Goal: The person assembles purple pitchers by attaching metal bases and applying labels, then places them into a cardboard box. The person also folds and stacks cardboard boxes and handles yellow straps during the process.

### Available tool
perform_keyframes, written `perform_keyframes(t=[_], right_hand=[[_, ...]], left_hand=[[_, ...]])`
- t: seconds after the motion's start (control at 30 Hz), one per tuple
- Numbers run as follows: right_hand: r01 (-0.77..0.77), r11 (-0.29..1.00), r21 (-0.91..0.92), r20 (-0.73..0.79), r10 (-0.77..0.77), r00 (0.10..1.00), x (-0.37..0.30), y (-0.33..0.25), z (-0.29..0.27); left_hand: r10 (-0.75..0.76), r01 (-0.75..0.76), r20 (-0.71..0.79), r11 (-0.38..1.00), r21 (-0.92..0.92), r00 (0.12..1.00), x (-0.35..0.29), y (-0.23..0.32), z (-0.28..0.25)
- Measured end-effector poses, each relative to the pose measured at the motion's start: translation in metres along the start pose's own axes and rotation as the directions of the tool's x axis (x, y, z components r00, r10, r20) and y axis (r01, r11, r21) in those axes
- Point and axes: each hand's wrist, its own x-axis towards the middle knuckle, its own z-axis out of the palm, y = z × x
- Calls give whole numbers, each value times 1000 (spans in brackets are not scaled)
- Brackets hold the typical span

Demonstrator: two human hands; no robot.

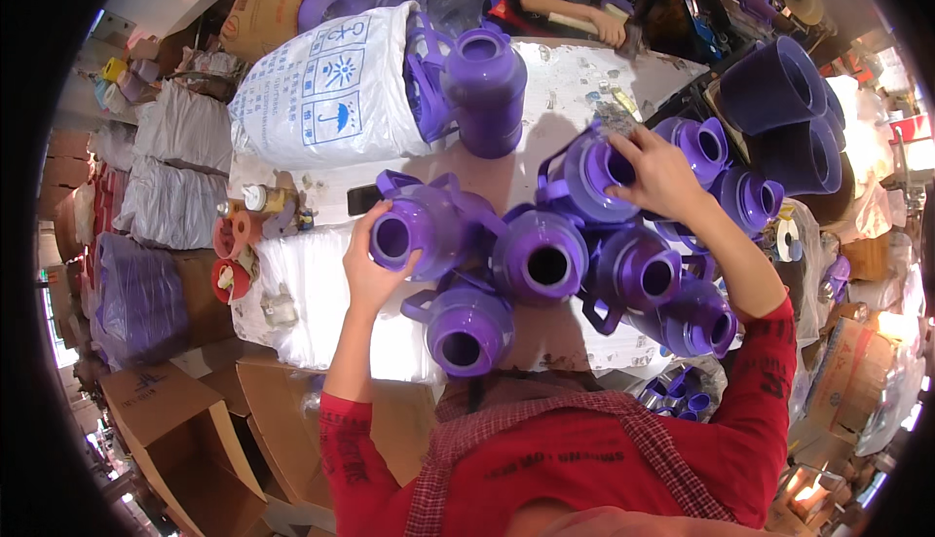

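My left hand (pixel 372 259) is wrapped round the neck of a purple thermos flask casing (pixel 438 225), which lies tilted on the table with its round mouth toward me. With thumb and fingers my right hand (pixel 662 175) grips the mouth of another purple casing (pixel 577 179), farther right. Between and below my hands several more handled casings stand or lean close together, among them a middle one (pixel 521 245) and a near one (pixel 472 318). One tall casing (pixel 490 99) stands upright behind them, beside a white sack (pixel 321 89) with purple handles at its mouth.
The white table (pixel 560 74) holds stacked white plastic bags (pixel 317 303) and a dark phone-like slab (pixel 364 200) at left. Dark purple buckets (pixel 774 89) stand at right. Open cardboard boxes (pixel 166 430) sit near left. Across the table, another person's hand (pixel 609 26) works with a tool.
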Motion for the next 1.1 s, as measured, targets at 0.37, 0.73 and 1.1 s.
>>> perform_keyframes(t=[0.37, 0.73, 1.1], right_hand=[[158, 982, 103, 88, -167, 982, 49, -36, -43], [243, 961, -132, -357, -274, 893, 199, -30, 84], [-293, 956, 6, -24, 293, 956, 84, -95, 39]], left_hand=[[78, -79, 196, 997, -5, 977, -23, 28, 36], [-192, 187, 282, 981, 45, 940, -76, -91, -11], [-12, -214, 371, 799, 562, 929, 19, -373, 47]])
